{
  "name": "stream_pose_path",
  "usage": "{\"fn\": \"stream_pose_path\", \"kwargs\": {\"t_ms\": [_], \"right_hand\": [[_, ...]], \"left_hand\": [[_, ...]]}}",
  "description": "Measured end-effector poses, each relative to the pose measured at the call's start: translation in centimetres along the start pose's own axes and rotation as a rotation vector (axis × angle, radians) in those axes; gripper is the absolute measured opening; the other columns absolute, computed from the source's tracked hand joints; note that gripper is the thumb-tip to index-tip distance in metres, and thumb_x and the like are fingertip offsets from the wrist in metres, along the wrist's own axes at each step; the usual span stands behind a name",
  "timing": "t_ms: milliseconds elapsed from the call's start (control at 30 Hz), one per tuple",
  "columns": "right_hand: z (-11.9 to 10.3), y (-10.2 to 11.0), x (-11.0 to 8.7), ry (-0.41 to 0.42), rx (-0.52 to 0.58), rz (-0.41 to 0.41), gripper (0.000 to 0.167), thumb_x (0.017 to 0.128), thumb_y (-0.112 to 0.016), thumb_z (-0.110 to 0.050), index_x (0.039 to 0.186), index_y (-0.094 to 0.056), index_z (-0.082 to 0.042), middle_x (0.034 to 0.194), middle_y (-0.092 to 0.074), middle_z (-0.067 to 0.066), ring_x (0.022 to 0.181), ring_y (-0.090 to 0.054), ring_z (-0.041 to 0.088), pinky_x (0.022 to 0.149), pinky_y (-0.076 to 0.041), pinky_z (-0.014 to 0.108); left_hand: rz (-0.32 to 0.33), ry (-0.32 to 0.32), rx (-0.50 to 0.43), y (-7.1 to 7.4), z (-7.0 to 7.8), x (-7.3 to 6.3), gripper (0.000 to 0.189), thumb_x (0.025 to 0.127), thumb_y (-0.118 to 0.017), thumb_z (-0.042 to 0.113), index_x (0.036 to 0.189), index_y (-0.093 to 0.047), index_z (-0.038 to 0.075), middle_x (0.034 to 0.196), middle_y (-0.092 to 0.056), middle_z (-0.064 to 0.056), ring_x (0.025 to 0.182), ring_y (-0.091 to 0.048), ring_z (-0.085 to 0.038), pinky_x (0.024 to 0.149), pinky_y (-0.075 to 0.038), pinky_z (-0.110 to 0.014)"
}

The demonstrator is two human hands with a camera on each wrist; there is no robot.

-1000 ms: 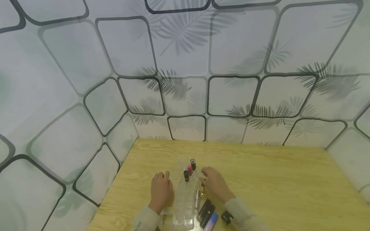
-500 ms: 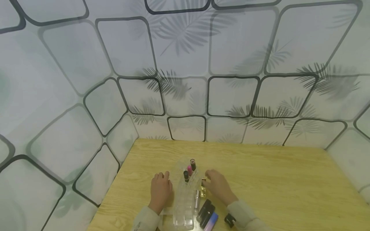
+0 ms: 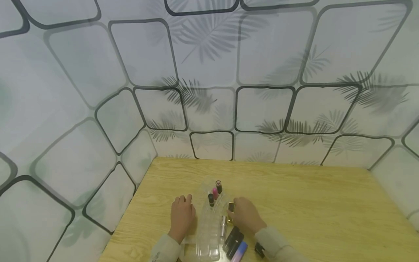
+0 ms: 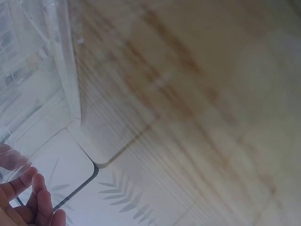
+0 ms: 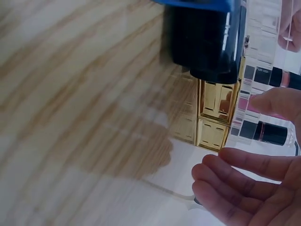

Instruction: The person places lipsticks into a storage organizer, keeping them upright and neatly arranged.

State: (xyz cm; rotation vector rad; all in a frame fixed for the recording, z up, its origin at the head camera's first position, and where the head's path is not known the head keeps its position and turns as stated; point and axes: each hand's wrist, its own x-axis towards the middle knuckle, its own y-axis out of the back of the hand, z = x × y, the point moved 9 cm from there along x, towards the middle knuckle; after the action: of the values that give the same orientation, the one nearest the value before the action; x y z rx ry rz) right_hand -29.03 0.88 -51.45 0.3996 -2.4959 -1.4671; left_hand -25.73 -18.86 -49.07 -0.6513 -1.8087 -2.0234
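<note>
A clear plastic lipstick organizer (image 3: pixel 207 233) stands on the table between the hands. Toward its far end it holds two dark lipsticks (image 3: pixel 211 199) (image 3: pixel 219 186) and a pink one (image 3: pixel 215 193). My left hand (image 3: pixel 182 218) rests along its left side; in the left wrist view the loosely bent fingers (image 4: pixel 43 200) are close to the clear plastic. My right hand (image 3: pixel 246 215) is over a gold lipstick case (image 5: pixel 217 101) with a black-topped end (image 3: pixel 231 207). In the right wrist view, thumb and fingers are spread apart, fingertips right at the gold case's end.
Nearer me, right of the organizer, lie a silver tube (image 3: pixel 223 226), black tubes (image 3: pixel 233 242) and a blue-purple tube (image 3: pixel 239 251). A small black item (image 3: pixel 259 250) sits by the right sleeve (image 3: pixel 273 240). A patterned wall (image 3: pixel 262 109) backs the wooden table (image 3: pixel 311 203).
My right hand has moved back from beside the organizer's lipsticks, toward me and slightly right, and now covers part of the gold case. The left hand has stayed put.
</note>
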Motion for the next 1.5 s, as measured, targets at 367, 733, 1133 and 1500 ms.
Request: {"fn": "stream_pose_path", "kwargs": {"t_ms": [367, 733, 1133, 1500], "right_hand": [[-0.4, -0.2, 0.2, 0.015, -0.044, 0.031, 0.03, 0.077, -0.071, -0.028, 0.073, -0.058, -0.002, 0.067, -0.055, 0.006, 0.058, -0.048, 0.015, 0.056, -0.046, 0.032], [0.2, -0.8, 0.7, 0.002, -0.027, 0.004, 0.031, 0.076, -0.07, -0.029, 0.077, -0.058, -0.001, 0.07, -0.054, 0.007, 0.062, -0.048, 0.017, 0.058, -0.046, 0.034], [0.7, -0.7, 0.9, 0.026, 0.0, -0.018, 0.013, 0.073, -0.063, -0.012, 0.079, -0.057, -0.003, 0.072, -0.053, 0.005, 0.064, -0.047, 0.018, 0.06, -0.044, 0.033], [0.5, -0.9, 0.8, 0.056, 0.006, -0.033, 0.013, 0.07, -0.064, -0.009, 0.076, -0.055, -0.004, 0.069, -0.05, 0.003, 0.06, -0.043, 0.016, 0.053, -0.038, 0.028]], "left_hand": [[-0.003, -0.004, 0.005, 0.4, 0.3, 0.1, 0.023, 0.07, -0.071, 0.008, 0.088, -0.057, 0.006, 0.068, -0.052, -0.006, 0.061, -0.044, -0.017, 0.054, -0.036, -0.029], [0.002, -0.004, -0.004, 0.0, 0.1, 0.0, 0.023, 0.07, -0.071, 0.008, 0.088, -0.057, 0.006, 0.068, -0.052, -0.006, 0.061, -0.044, -0.016, 0.054, -0.036, -0.028], [-0.038, 0.012, -0.014, -0.1, 0.0, 0.2, 0.022, 0.073, -0.068, 0.009, 0.092, -0.059, 0.005, 0.07, -0.053, -0.007, 0.063, -0.045, -0.017, 0.056, -0.037, -0.029], [-0.016, 0.008, -0.009, -0.2, 0.0, 0.1, 0.022, 0.071, -0.07, 0.009, 0.089, -0.057, 0.006, 0.069, -0.053, -0.006, 0.062, -0.043, -0.017, 0.055, -0.036, -0.028]]}}
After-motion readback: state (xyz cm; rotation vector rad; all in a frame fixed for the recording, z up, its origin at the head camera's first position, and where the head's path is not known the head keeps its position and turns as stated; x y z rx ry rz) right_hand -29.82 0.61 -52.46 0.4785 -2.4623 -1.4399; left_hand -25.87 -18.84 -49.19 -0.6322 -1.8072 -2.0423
